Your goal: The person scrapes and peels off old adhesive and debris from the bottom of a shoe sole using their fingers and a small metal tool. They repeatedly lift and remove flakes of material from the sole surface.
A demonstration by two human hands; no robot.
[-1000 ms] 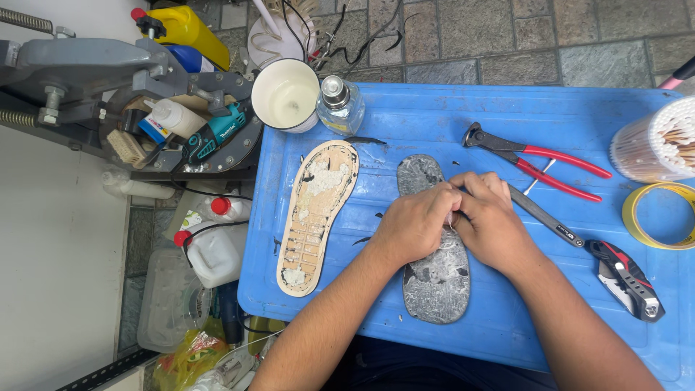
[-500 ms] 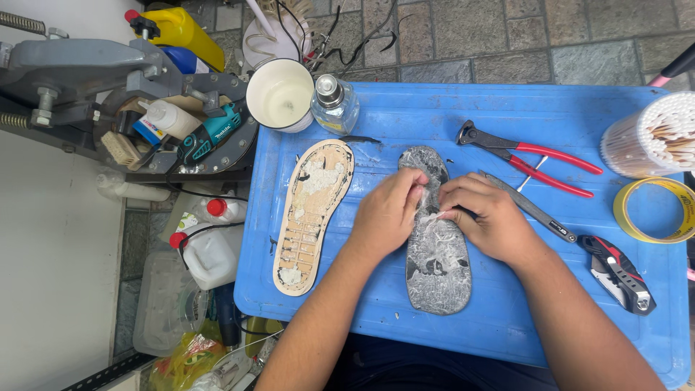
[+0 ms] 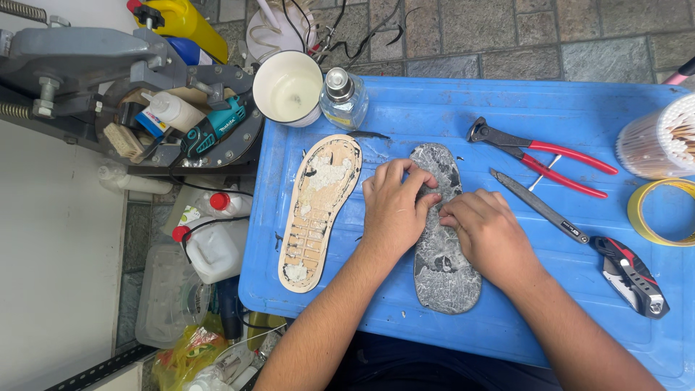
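Observation:
A grey, glue-crusted shoe sole (image 3: 443, 271) lies lengthwise on the blue table (image 3: 434, 108). My left hand (image 3: 394, 206) rests on its upper left part with the fingers curled over the edge. My right hand (image 3: 489, 232) presses on its right side, fingertips pinched together at the sole's middle, close to the left fingers. What the fingertips pinch is hidden. A tan insole (image 3: 318, 210) with patches of old white glue lies just left of my left hand, untouched.
Red-handled pincers (image 3: 539, 156), a thin knife (image 3: 539, 206) and a folding utility knife (image 3: 633, 275) lie to the right. A tape roll (image 3: 655, 213) and a tub of sticks (image 3: 662, 141) sit at the right edge. A white cup (image 3: 287, 88) and a glass bottle (image 3: 342, 98) stand behind.
Both hands have slid down from the sole's toe end to its middle, and the toe end now shows. The sole has stayed flat on the table.

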